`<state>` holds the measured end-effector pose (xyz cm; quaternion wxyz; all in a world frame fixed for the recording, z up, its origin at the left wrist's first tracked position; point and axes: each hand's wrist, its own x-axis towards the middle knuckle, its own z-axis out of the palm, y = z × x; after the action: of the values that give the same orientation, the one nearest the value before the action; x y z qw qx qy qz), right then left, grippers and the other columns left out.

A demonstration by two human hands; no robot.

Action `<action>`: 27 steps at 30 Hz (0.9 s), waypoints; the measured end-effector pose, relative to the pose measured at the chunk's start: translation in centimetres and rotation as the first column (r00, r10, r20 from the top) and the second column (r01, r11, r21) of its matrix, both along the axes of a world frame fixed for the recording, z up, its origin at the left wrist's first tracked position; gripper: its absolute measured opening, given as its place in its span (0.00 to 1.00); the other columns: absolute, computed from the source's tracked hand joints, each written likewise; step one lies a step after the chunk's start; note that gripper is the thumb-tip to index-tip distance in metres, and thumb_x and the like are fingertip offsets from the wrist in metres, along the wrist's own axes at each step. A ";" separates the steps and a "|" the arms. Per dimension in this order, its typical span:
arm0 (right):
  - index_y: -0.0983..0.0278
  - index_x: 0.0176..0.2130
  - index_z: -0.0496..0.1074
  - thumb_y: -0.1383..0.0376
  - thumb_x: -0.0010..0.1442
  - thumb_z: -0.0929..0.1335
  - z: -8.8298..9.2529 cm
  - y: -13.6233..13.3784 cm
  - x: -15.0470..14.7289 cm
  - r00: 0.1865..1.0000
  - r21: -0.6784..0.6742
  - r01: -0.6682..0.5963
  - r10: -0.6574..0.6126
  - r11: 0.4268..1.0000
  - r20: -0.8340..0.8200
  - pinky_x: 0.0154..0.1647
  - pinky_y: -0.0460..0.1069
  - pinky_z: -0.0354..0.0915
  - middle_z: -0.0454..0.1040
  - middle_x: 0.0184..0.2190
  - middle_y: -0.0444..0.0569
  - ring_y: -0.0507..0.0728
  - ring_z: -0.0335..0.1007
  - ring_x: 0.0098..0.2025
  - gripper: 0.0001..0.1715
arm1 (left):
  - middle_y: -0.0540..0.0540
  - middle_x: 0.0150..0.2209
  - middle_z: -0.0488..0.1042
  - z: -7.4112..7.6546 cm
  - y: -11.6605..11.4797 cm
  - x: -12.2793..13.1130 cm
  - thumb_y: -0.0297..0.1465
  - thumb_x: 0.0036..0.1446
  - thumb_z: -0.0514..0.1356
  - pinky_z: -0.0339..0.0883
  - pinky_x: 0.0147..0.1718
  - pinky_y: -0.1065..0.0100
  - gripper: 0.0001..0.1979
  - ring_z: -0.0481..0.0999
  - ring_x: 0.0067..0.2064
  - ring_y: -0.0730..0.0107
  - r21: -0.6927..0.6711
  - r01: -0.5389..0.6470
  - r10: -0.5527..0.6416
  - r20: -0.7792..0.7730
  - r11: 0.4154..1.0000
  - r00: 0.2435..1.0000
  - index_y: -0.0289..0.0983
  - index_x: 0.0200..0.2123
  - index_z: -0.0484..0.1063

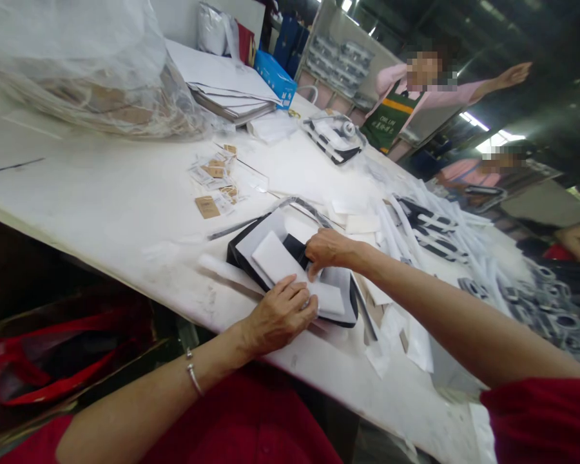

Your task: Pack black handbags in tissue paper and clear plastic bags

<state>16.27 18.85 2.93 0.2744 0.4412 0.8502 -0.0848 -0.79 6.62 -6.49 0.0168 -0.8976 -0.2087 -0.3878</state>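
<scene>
A black folded item with white sheets over it lies near the front edge of the white table. A white rectangular pad rests on top of it. My left hand lies on the near end of the pad, fingers curled and pressing down. My right hand is closed in a pinch at the black material just beside the pad's far edge.
Small brown tags and clear packets lie further left. A big clear plastic bag and a paper stack sit at the back. Black-and-white goods spread to the right. Two other people stand beyond the table. A red bag sits below.
</scene>
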 end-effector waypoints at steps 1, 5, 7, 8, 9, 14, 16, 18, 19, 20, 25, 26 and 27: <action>0.61 0.16 0.71 0.50 0.41 0.80 -0.1 0.2 0.3 1.000 0.014 -0.014 0.014 1.000 0.005 0.38 0.49 0.56 0.73 0.20 0.45 0.58 0.73 0.33 0.23 | 0.41 0.42 0.74 0.0 0.0 0.0 0.27 0.65 0.54 0.63 0.58 0.54 0.11 0.72 0.51 0.60 -0.001 -0.001 0.001 0.003 1.000 1.000 0.32 0.50 0.69; 0.62 0.21 0.74 0.50 0.41 0.80 0.3 0.5 2.1 0.997 0.141 0.079 -0.075 0.987 -0.034 0.42 0.51 0.57 0.77 0.26 0.48 0.61 0.74 0.37 0.22 | 0.41 0.42 0.74 -0.1 0.0 0.0 0.27 0.65 0.54 0.63 0.58 0.54 0.12 0.73 0.51 0.61 -0.004 0.004 -0.004 -0.001 1.000 1.000 0.33 0.50 0.68; 0.61 0.27 0.76 0.53 0.43 0.81 0.9 0.3 3.6 0.984 0.260 0.173 -0.155 0.950 -0.090 0.45 0.52 0.58 0.79 0.32 0.49 0.62 0.74 0.41 0.19 | 0.41 0.41 0.74 -0.2 0.0 0.0 0.27 0.65 0.55 0.63 0.58 0.54 0.12 0.73 0.51 0.61 -0.004 0.001 -0.001 -0.003 1.000 1.000 0.33 0.50 0.68; 0.61 0.30 0.77 0.53 0.45 0.80 1.2 0.1 4.4 0.973 0.321 0.222 -0.192 0.921 -0.125 0.47 0.52 0.59 0.79 0.35 0.50 0.62 0.74 0.43 0.18 | 0.41 0.41 0.74 -0.3 0.0 0.1 0.27 0.65 0.55 0.63 0.58 0.54 0.12 0.73 0.51 0.61 -0.002 -0.004 0.004 -0.001 1.000 1.000 0.33 0.50 0.68; 0.61 0.35 0.78 0.53 0.47 0.79 1.4 -0.2 5.0 0.956 0.368 0.282 -0.229 0.886 -0.181 0.48 0.53 0.60 0.79 0.39 0.51 0.62 0.74 0.44 0.19 | 0.41 0.41 0.74 -0.3 0.0 0.1 0.28 0.65 0.55 0.64 0.58 0.54 0.12 0.73 0.50 0.61 0.001 -0.009 0.009 0.003 1.000 1.000 0.33 0.50 0.68; 0.60 0.53 0.73 0.53 0.53 0.76 0.1 -4.5 5.8 0.793 0.322 0.514 -0.297 0.795 -0.532 0.53 0.54 0.64 0.76 0.51 0.52 0.61 0.72 0.51 0.31 | 0.41 0.42 0.74 -0.2 0.0 0.1 0.28 0.64 0.56 0.64 0.58 0.53 0.12 0.73 0.51 0.60 0.026 -0.001 0.000 0.037 1.000 0.999 0.34 0.50 0.69; 0.61 0.54 0.73 0.57 0.52 0.77 -1.1 -7.0 5.3 0.805 0.341 0.497 -0.278 0.798 -0.524 0.56 0.57 0.61 0.76 0.52 0.53 0.63 0.70 0.54 0.31 | 0.40 0.42 0.75 0.1 0.0 0.0 0.28 0.64 0.56 0.65 0.58 0.52 0.12 0.74 0.51 0.59 0.030 0.010 -0.012 0.055 0.999 0.998 0.34 0.50 0.70; 0.60 0.54 0.73 0.59 0.56 0.75 -2.2 -9.5 5.2 0.801 0.368 0.521 -0.293 0.770 -0.522 0.58 0.56 0.60 0.76 0.52 0.52 0.62 0.69 0.55 0.27 | 0.40 0.43 0.75 0.2 0.1 0.0 0.27 0.64 0.57 0.65 0.57 0.51 0.12 0.75 0.50 0.58 0.041 0.021 -0.024 0.066 0.999 0.998 0.34 0.50 0.70; 0.60 0.54 0.72 0.60 0.59 0.73 -2.6 -10.7 5.5 0.781 0.383 0.554 -0.302 0.739 -0.547 0.59 0.55 0.60 0.76 0.52 0.51 0.60 0.69 0.56 0.24 | 0.40 0.44 0.75 0.2 0.2 0.0 0.27 0.63 0.57 0.66 0.57 0.51 0.12 0.75 0.50 0.58 0.055 0.026 -0.030 0.066 0.998 0.997 0.34 0.50 0.70; 0.60 0.54 0.73 0.61 0.62 0.71 -2.9 -12.0 6.0 0.749 0.399 0.596 -0.304 0.696 -0.588 0.58 0.53 0.60 0.76 0.52 0.50 0.59 0.69 0.56 0.21 | 0.40 0.45 0.75 0.2 0.4 0.0 0.26 0.63 0.58 0.66 0.56 0.51 0.13 0.75 0.50 0.57 0.078 0.031 -0.036 0.064 0.997 0.997 0.35 0.51 0.70; 0.59 0.37 0.77 0.61 0.67 0.66 -3.0 -19.8 10.8 0.565 0.426 0.806 -0.319 0.411 -0.761 0.53 0.52 0.62 0.80 0.38 0.48 0.58 0.74 0.44 0.11 | 0.40 0.45 0.75 0.2 1.2 0.2 0.28 0.64 0.59 0.67 0.56 0.51 0.14 0.76 0.50 0.56 0.163 0.058 -0.065 0.039 0.985 0.997 0.35 0.52 0.70; 0.59 0.35 0.77 0.60 0.66 0.66 -2.9 -21.6 11.9 0.542 0.430 0.831 -0.341 0.353 -0.768 0.51 0.52 0.62 0.80 0.36 0.48 0.58 0.74 0.42 0.11 | 0.41 0.45 0.75 0.2 1.2 0.2 0.29 0.64 0.59 0.67 0.56 0.51 0.14 0.76 0.50 0.56 0.169 0.062 -0.069 0.034 0.984 0.997 0.36 0.52 0.69; 0.59 0.33 0.76 0.58 0.66 0.66 -2.8 -23.3 13.2 0.516 0.435 0.854 -0.363 0.285 -0.776 0.50 0.52 0.62 0.80 0.35 0.48 0.58 0.74 0.41 0.12 | 0.41 0.45 0.76 0.3 1.2 0.2 0.29 0.64 0.58 0.67 0.56 0.51 0.14 0.76 0.50 0.56 0.178 0.064 -0.071 0.031 0.982 0.997 0.36 0.53 0.69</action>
<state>29.45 -4.49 0.10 -0.2594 0.7729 0.5740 0.0759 -0.63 7.84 -6.21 0.0792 -0.8918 -0.1432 -0.4218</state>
